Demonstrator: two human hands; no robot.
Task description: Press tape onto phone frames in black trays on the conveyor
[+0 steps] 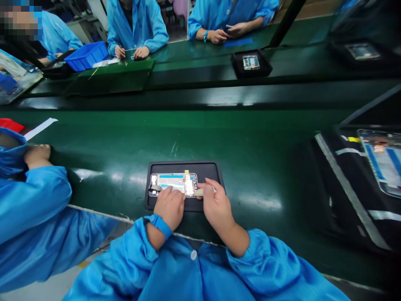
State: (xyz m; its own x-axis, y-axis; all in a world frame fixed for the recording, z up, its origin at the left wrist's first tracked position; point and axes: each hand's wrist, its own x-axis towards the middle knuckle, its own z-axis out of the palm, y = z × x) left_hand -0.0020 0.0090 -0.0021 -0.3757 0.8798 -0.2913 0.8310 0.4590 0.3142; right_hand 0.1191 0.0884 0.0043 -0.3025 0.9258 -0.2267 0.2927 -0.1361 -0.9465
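Head view, as I watched it from my remote station: the phone [173, 184] lay flat on a black tray [203, 169], its long side running across the view, with a small yellow tab [186, 171] poking past its far edge. The wearer's right hand [216, 202] was closed in a pinch on a pale pry tool [198, 192], whose tip sat at the phone's right end. The left hand [169, 207] lay over the near edge of the phone with its fingers [167, 191] bent and touching it, though I could not tell whether it gripped or only pressed.

The tray sat on a glossy green workbench [250, 138] that showed streaks of light. On the right lay a black mat [341, 184] with a flat panel [384, 161] on it. At the left, a neighbour's blue sleeve [37, 196] reached in, and that hand [36, 154] rested on the bench. Across the bench sat co-workers [134, 25] in blue coats, near a blue plastic bin [87, 56] and a second black tray [251, 63].

The wearer's forearms angled inward from blue cuffs [247, 251], and a blue wrist strap [159, 225] circled the left wrist.
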